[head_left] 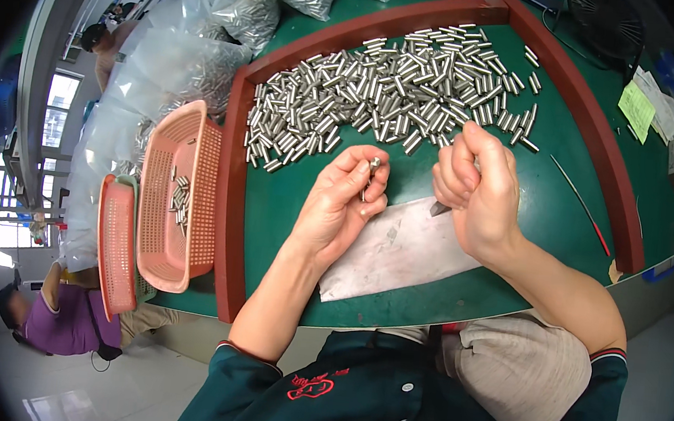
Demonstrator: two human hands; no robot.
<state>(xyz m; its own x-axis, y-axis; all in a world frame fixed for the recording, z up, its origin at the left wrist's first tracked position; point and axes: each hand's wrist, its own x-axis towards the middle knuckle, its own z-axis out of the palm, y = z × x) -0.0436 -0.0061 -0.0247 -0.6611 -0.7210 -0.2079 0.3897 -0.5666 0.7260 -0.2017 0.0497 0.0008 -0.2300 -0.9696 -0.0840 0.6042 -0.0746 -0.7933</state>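
My left hand (336, 202) pinches a small shiny metal pin (375, 163) between thumb and fingers, its end pointing up. To its right, my right hand (481, 192) is closed in a fist. A short dark tip (438, 209) sticks out beneath that fist; the rest of this thing is hidden in the fingers. Under and between both hands lies a pale, smudged sheet (398, 253) on the green table. Just beyond my hands spreads a big heap of loose metal pins (381, 89).
A dark red wooden frame (232, 200) borders the heap. On the left stand a pink plastic basket (196, 237) holding several pins, and clear bags (247, 7) full of metal parts. A thin red-handled rod (581, 203) and a black fan (606, 25) are on the right.
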